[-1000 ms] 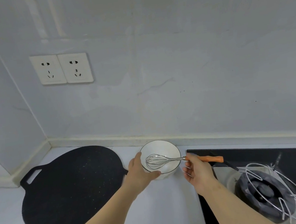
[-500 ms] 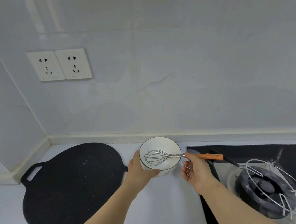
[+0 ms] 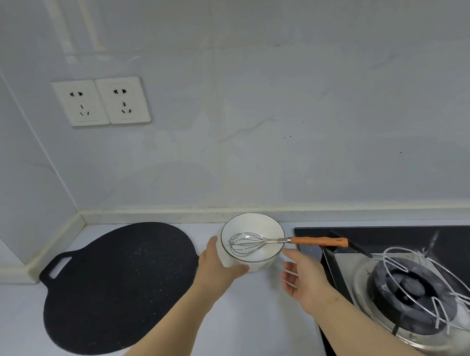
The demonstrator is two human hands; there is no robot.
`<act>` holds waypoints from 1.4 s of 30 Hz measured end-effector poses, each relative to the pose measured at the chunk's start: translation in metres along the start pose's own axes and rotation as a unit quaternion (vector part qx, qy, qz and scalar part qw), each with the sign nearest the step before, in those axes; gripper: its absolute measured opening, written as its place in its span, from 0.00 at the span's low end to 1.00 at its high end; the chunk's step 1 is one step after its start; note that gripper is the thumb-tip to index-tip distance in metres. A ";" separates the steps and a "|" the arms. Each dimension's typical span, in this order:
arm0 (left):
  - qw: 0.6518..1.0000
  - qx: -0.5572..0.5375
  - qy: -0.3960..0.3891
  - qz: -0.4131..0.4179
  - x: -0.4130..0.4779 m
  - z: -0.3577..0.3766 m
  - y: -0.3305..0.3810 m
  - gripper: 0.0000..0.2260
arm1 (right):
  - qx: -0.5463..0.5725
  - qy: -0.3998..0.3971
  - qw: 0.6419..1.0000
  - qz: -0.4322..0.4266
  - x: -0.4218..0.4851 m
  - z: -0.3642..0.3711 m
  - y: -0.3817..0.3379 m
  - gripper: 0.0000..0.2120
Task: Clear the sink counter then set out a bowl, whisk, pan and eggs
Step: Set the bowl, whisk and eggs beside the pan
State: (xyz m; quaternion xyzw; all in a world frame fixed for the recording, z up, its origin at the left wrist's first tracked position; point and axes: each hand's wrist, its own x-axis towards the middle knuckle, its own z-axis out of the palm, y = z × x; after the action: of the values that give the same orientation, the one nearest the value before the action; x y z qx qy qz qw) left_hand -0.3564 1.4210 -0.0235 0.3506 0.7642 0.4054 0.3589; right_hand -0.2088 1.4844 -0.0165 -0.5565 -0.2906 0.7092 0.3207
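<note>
The bowl (image 3: 252, 225) at lower centre holds the whisk (image 3: 313, 240), orange handle over its right rim. The left hand (image 3: 218, 267) grasps the bowl's side; the right hand (image 3: 304, 279) shows released fingers.

Pale grey smooth countertop (image 3: 249, 340), bounded at the rear by a raised cream upstand (image 3: 172, 210). Resting on it, left to right: a black speckled round flat pan (image 3: 117, 289) with a slotted handle; a white ceramic bowl with a thin dark rim (image 3: 248, 223), just beside the pan; a black glass gas hob (image 3: 414, 232).
</note>
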 end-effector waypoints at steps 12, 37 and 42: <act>0.997 -0.024 0.072 -0.015 -0.076 -0.041 -0.029 0.32 | -0.105 -0.075 0.992 -0.012 -0.061 0.041 0.044 0.05; 0.848 0.093 0.488 -0.184 -0.313 -0.259 -0.190 0.12 | -0.455 -0.473 0.748 -0.097 -0.231 0.246 0.237 0.03; 0.820 0.164 0.491 -0.246 -0.330 -0.283 -0.224 0.13 | -0.511 -0.507 0.676 -0.156 -0.244 0.268 0.263 0.06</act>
State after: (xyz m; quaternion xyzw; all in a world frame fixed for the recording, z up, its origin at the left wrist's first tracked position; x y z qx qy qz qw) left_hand -0.4832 0.9491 -0.0142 -0.0405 0.9551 0.2910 -0.0384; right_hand -0.4620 1.1147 -0.0148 -0.1354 -0.8085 0.5631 -0.1043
